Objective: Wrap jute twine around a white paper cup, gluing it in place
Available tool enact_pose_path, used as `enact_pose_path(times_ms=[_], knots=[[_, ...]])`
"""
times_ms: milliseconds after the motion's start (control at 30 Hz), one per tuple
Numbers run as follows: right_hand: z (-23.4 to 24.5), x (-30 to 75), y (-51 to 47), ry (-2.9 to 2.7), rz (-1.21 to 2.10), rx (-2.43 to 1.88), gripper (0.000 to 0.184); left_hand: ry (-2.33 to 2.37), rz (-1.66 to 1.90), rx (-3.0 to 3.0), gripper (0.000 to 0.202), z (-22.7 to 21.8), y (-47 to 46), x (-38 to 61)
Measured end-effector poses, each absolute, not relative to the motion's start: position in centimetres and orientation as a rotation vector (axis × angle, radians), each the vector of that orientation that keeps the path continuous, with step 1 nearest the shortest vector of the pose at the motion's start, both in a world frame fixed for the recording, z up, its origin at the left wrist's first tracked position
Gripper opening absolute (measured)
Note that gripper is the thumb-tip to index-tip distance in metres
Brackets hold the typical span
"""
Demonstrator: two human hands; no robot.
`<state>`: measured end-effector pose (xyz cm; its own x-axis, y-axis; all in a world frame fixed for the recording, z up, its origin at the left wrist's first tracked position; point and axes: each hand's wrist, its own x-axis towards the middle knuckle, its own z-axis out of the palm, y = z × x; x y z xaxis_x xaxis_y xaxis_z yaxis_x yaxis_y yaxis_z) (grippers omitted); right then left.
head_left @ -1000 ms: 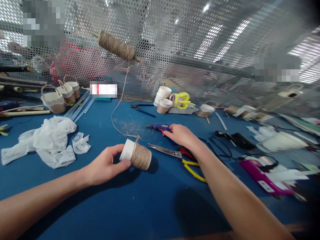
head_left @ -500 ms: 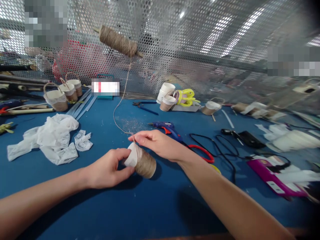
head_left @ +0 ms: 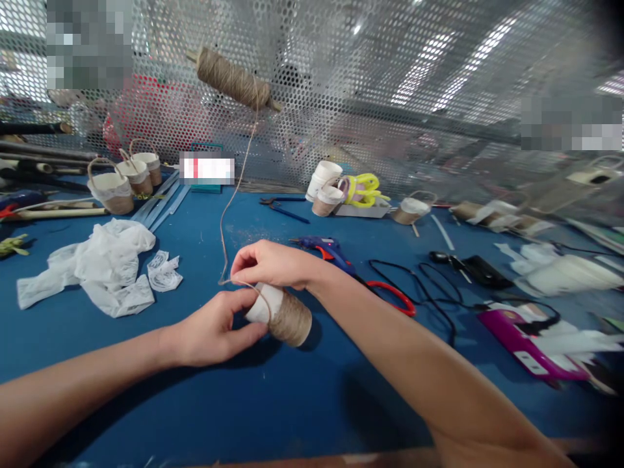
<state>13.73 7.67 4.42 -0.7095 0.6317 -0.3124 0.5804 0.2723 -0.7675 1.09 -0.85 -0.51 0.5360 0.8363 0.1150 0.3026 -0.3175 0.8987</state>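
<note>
My left hand (head_left: pixel 214 328) grips a white paper cup (head_left: pixel 283 313) lying on its side on the blue table (head_left: pixel 292 403); most of the cup is wrapped in brown twine. My right hand (head_left: pixel 270 263) sits just above the cup, fingers pinched on the twine strand (head_left: pixel 229 214). That strand runs up to a twine spool (head_left: pixel 233 79) hung on the perforated metal screen behind the table.
A blue glue gun (head_left: pixel 327 248) and red-handled scissors (head_left: pixel 392 294) lie right of my hands. Crumpled white plastic (head_left: pixel 97 266) lies to the left. Small finished cup baskets (head_left: pixel 117 192) stand at the back left, more cups (head_left: pixel 324 185) at the back centre, a magenta box (head_left: pixel 526 341) at right.
My right hand left the glue gun, came over to the cup and pinched the twine, then drew the strand leftwards over the cup. My left hand kept hold of the cup.
</note>
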Motion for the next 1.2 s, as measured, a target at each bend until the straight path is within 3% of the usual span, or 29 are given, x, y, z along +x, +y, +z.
enact_pose_path(times_ms=[533, 600, 833, 1067, 1200], knots=[[4.4, 24.5, 9.8, -1.933, 0.625, -1.719, 0.015, 0.904, 0.851, 1.492, 0.031, -1.3, -0.2, 1.0], [4.2, 24.9, 9.4, -1.929, 0.739, -1.716, 0.022, 0.917, 0.842, 1.482, 0.032, -1.2, -0.2, 1.0], [2.4, 20.4, 7.2, -1.994, 1.611, -1.277, 0.045, 0.923, 0.739, 1.571, 0.025, -0.9, -0.6, 1.0], [3.1, 16.2, 7.0, -1.912, 1.809, -0.996, 0.01, 0.946, 0.639, 1.796, 0.013, 0.0, -0.8, 1.0], [3.5, 14.9, 6.9, -1.972, 1.823, -1.057, 0.005, 0.979, 0.69, 1.834, 0.007, -0.1, -1.0, 1.1]])
